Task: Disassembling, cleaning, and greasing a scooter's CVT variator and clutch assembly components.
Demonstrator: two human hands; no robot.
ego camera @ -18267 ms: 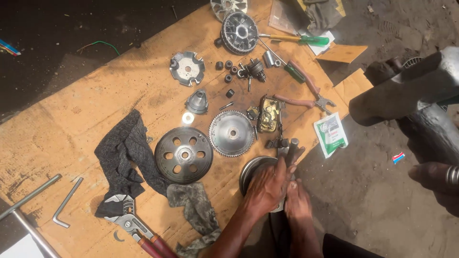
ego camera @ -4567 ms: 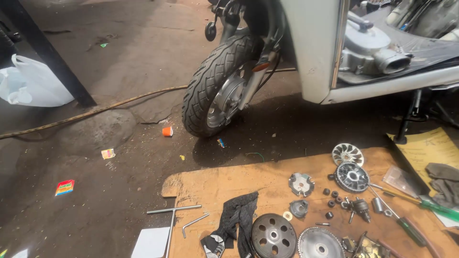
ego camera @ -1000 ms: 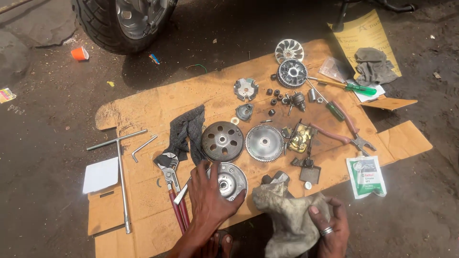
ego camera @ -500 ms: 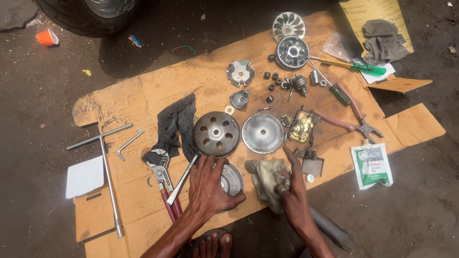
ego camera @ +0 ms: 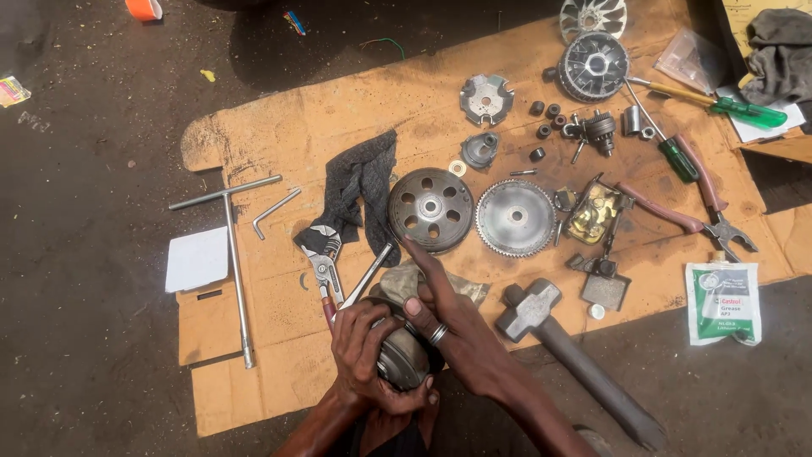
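Your hands work at the near edge of the cardboard sheet (ego camera: 279, 127), with dirt floor just behind them and a hammer (ego camera: 541, 322) close on the right. Since half a second ago, both hands have closed in. Your left hand (ego camera: 368, 347) wraps the round metal clutch part (ego camera: 406, 360); your right hand (ego camera: 448, 317) presses it from above, forefinger stretched out.

A: Where does the one view sit?
B: On the person's head, looking steeply down at the cardboard (ego camera: 279, 127) on the ground.
A: How near?
B: Close; both hands (ego camera: 406, 338) come up from the bottom edge, just below the cardboard's middle.
A: Any second view?
B: None, so nothing overlaps. The cardboard fills most of the picture, dark ground left of it.
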